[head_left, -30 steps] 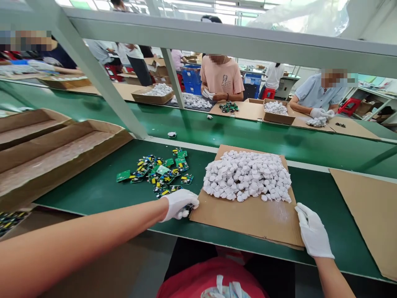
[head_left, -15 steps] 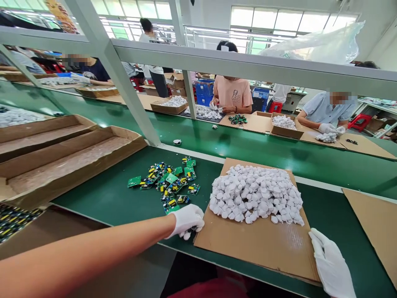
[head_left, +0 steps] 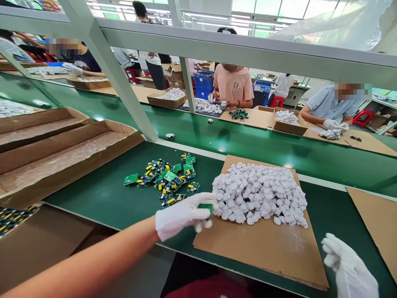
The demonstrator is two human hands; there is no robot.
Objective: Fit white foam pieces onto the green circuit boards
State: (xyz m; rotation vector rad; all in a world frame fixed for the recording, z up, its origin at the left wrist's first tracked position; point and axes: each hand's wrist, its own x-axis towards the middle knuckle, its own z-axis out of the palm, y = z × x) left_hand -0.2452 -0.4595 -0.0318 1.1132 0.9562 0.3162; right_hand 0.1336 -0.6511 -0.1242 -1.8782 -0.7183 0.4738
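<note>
**Circuit board held at the cardboard's edge**

Small green circuit board sits pinched in the gloved left hand, just above the near left edge of the flat brown cardboard sheet. It looks light and rigid, with raised components that could snag or bend; the bare edges are judged the safest place to hold it. The cotton glove may reduce grip.

The gloved right hand hangs released, fingers loosely spread, off the sheet's near right corner, touching nothing.

A heap of small white plastic pieces covers the far half of the sheet, just beside the board. A loose pile of green circuit boards lies left on the green bench mat, near the left hand. Open room remains on the sheet's near half; the bench's front edge runs close below.
</note>
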